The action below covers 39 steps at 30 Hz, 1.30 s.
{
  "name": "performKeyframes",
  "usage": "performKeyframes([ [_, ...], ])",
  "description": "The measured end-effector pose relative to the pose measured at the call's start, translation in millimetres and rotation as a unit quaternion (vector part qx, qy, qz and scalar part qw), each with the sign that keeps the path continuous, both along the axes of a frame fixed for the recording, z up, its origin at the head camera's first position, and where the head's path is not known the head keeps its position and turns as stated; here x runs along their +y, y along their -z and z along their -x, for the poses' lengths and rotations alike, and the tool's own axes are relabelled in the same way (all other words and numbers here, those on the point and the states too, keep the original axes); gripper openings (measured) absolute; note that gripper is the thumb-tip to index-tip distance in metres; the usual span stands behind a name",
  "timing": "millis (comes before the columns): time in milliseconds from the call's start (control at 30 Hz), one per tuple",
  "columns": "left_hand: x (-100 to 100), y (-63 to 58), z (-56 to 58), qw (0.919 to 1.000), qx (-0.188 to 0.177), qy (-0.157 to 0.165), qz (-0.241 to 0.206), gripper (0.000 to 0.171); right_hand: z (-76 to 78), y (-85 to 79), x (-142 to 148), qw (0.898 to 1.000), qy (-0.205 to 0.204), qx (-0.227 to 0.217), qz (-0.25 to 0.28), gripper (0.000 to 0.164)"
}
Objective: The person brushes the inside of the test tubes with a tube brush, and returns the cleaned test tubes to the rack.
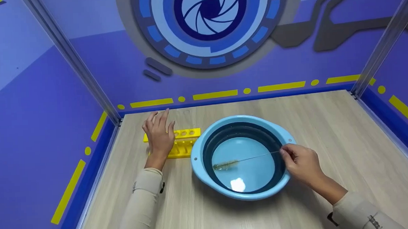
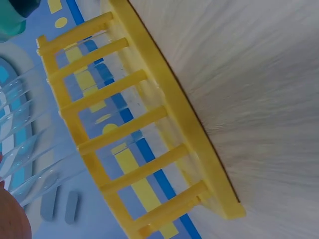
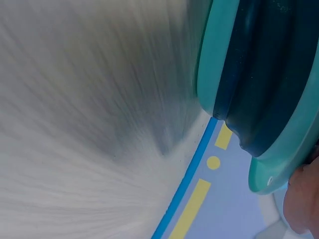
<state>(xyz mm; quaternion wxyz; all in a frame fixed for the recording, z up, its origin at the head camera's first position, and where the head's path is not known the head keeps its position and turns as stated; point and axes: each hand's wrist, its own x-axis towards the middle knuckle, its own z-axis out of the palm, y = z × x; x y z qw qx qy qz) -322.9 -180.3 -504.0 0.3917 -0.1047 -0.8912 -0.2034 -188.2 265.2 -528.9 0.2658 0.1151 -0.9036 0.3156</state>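
My right hand (image 1: 303,163) pinches the thin wire handle of a test tube brush (image 1: 227,164) at the right rim of a round light-blue basin (image 1: 240,118). The brush's bristles are low inside the basin, pointing left. Over the left end of a yellow test tube rack (image 1: 181,154) is my left hand (image 1: 159,133), its fingers spread and loosely bent. Several clear test tubes (image 2: 30,169) stand in the rack, and a bit of that hand (image 2: 12,219) shows beside their upper ends in the left wrist view. Whether it touches a tube is unclear.
The basin has a dark collapsible wall (image 3: 269,74) and a bright reflection on its bottom. It stands close against the rack's right end. A wood-grain table (image 1: 328,123) carries everything, with blue-purple printed panels (image 1: 95,64) rising at the back and sides.
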Motion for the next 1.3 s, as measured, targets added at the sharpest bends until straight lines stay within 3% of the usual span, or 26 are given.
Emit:
performKeyframes([
  [167, 0, 9.7, 6.2, 0.9998, 0.012, 0.013, 0.008, 0.047, -0.4, -0.1, -2, 1.000, 0.013, 0.014, -0.020, 0.005],
  [367, 6, 20.0, 12.3, 0.9992, 0.040, 0.007, -0.002, 0.049, 2.0, -1.3, -3, 1.000, 0.026, -0.005, -0.010, 0.009],
  [800, 16, 28.3, 19.2, 0.9968, 0.062, -0.013, -0.050, 0.045, -0.1, 0.7, -10, 0.998, 0.045, 0.002, -0.033, 0.016],
  [1300, 20, 32.4, 23.5, 0.9937, 0.085, -0.020, -0.070, 0.038, -0.4, -4.5, -11, 0.996, 0.060, -0.042, -0.051, 0.020],
])
